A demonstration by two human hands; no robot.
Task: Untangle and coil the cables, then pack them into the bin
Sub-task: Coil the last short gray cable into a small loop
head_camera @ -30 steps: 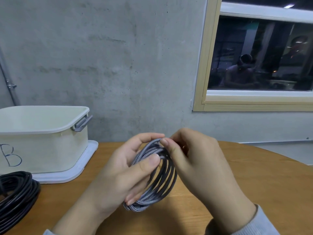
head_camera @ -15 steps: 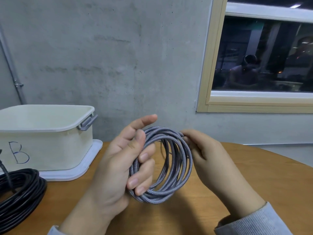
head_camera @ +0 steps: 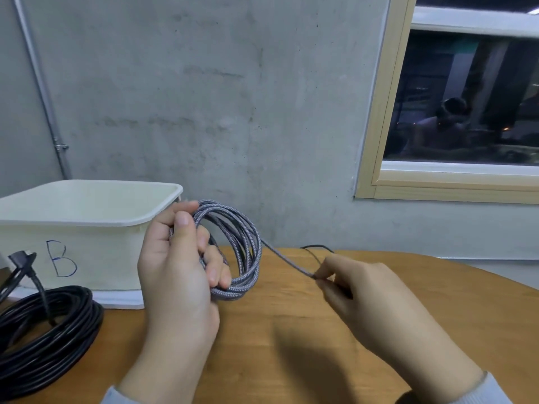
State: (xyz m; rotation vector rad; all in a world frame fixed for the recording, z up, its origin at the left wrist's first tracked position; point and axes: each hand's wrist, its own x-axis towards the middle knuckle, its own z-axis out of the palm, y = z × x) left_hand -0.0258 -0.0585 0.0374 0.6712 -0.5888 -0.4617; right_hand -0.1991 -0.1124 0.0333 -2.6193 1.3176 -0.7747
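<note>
left hand grips the grey cable coil above the table — right hand pinches its loose end; bin behind.

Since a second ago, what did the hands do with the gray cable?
The right hand moved off the gray cable coil to the right, and now pinches a loose end pulled out straight from it. The left hand kept gripping the coil but turned it, so the loops face the camera. The black cable and the bin stayed put on the table.
</note>
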